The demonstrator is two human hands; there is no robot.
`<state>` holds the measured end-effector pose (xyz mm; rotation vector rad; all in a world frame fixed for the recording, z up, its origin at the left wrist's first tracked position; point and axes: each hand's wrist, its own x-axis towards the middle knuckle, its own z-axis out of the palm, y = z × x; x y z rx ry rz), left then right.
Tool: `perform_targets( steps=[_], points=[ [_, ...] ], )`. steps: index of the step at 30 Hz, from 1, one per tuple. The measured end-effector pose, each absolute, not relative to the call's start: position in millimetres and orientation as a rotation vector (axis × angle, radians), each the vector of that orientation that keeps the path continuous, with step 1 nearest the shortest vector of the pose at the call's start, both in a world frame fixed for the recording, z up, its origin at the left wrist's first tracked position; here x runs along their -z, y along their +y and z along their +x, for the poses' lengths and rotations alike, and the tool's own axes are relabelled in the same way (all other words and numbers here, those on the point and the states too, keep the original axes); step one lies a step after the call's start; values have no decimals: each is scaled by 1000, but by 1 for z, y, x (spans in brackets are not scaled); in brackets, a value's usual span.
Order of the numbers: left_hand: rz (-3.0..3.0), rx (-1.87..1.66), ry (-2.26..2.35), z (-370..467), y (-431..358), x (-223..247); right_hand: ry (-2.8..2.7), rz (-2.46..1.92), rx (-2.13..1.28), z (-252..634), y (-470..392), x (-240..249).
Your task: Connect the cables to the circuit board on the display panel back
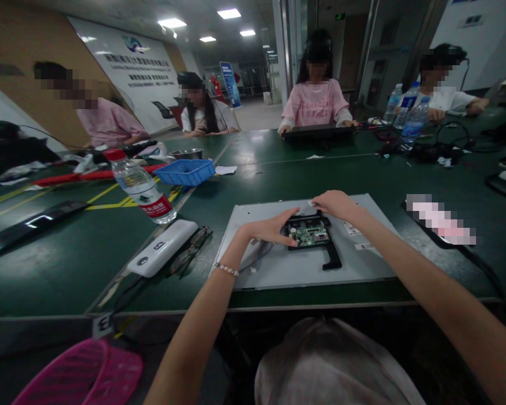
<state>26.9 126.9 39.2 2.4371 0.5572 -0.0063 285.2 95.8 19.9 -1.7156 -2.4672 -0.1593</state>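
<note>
A flat grey panel (270, 275) lies on the green table in front of me. On it sits a black plastic bracket (332, 256) framing a green circuit board (311, 237). My left hand (265, 229) grips the bracket's left end, thumb at the near corner and fingers at the far one. At the far edge of the bracket, my right hand (336, 205) has its fingers bent down and closed on it; the fingertips are partly hidden. A thin grey cable (257, 257) runs over the panel beside my left wrist. White labels (365, 246) are stuck on the panel's right part.
Left of the panel lie folded glasses (189, 250), a white power bank (163, 247) and a water bottle (141, 188). A blue tray (186, 171) stands farther back. A phone (438, 220) with a cable lies right. Several people sit around the table. A pink basket (80, 374) is below.
</note>
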Motion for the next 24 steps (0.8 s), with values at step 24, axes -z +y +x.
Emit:
perform_targets(
  steps=[24],
  points=[
    [2347, 11, 596, 28, 128, -41, -2510, -1459, 237, 264, 79, -27]
  ],
)
